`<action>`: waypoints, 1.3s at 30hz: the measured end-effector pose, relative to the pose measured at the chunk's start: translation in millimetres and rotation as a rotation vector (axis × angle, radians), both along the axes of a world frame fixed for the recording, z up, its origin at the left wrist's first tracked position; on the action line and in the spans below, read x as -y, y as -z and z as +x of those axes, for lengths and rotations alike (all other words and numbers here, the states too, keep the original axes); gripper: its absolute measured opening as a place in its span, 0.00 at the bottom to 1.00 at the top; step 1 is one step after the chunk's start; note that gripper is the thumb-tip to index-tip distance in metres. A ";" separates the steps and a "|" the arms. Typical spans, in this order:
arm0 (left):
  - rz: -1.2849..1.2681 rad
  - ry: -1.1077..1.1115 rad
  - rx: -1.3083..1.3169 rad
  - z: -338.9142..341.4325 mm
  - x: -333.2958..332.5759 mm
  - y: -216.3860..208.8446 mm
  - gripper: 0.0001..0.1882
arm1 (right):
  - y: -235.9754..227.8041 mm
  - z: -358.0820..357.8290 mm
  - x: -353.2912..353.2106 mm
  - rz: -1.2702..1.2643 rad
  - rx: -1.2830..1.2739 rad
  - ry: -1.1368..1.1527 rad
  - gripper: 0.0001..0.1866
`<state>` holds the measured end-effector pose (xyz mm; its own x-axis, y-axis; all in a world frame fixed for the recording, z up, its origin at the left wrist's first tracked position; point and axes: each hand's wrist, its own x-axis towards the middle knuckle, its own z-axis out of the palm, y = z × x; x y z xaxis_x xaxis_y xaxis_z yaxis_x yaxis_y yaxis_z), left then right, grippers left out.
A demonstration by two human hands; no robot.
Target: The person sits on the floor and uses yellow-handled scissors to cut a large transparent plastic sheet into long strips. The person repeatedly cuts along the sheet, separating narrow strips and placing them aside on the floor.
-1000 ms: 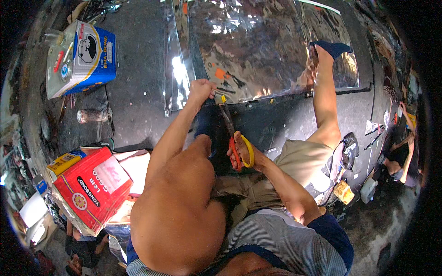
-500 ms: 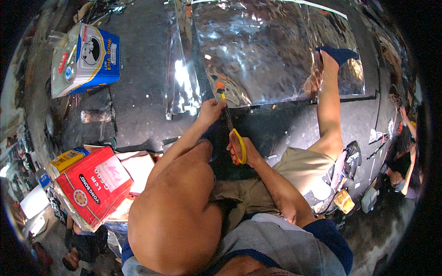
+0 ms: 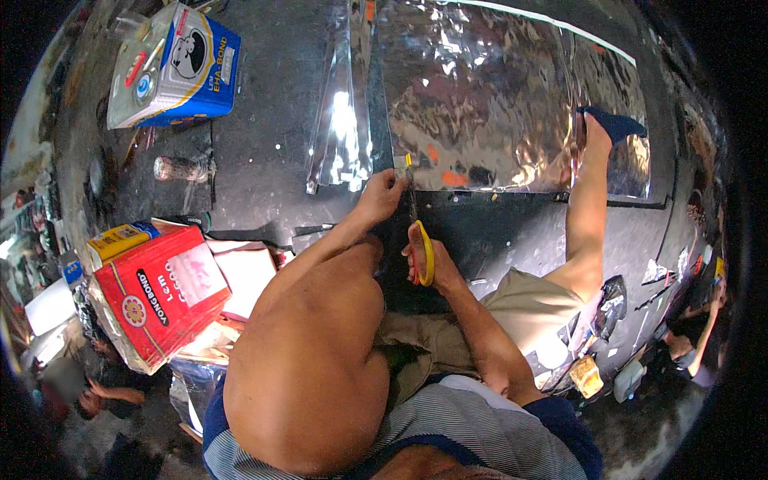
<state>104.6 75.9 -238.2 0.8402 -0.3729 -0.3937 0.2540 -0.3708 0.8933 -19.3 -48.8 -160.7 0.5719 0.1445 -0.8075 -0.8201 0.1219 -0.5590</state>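
My right hand point(image 3: 432, 260) is closed round the yellow-and-red handles of a pair of scissors point(image 3: 425, 248). Their dark blades point away from me, up toward my left hand point(image 3: 382, 196). The fingers of that hand pinch a small pale piece with a yellow patch point(image 3: 404, 161), whose kind I cannot make out. The blade tips are close to this piece; whether they touch it is unclear. Just beyond, a large shiny clear plastic sheet point(image 3: 496, 104) lies flat on the dark work surface. Narrower shiny strips point(image 3: 340, 136) lie to its left.
A blue-and-white can point(image 3: 196, 68) stands far left, with a wooden-handled tool point(image 3: 180, 169) nearer. A red box point(image 3: 164, 292) sits near left. My foot in a dark sock point(image 3: 614, 124) rests on the sheet's right part. Other people are at the far left and right edges.
The view has shifted, so the scene sits slightly differently in it. Both hands remain in the same grips, the scissors still pointing toward my left hand.
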 end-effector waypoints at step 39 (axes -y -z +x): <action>-0.205 -0.094 -0.356 3.4 -1.4 -14.1 0.11 | -0.8 44.2 -0.7 -0.176 0.087 -0.013 0.44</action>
<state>108.1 77.3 -224.1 0.6990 -0.4018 -0.5916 0.5847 -0.1552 0.7962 24.9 -48.1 -159.9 0.6398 0.0139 -0.7685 -0.7686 0.0057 -0.6397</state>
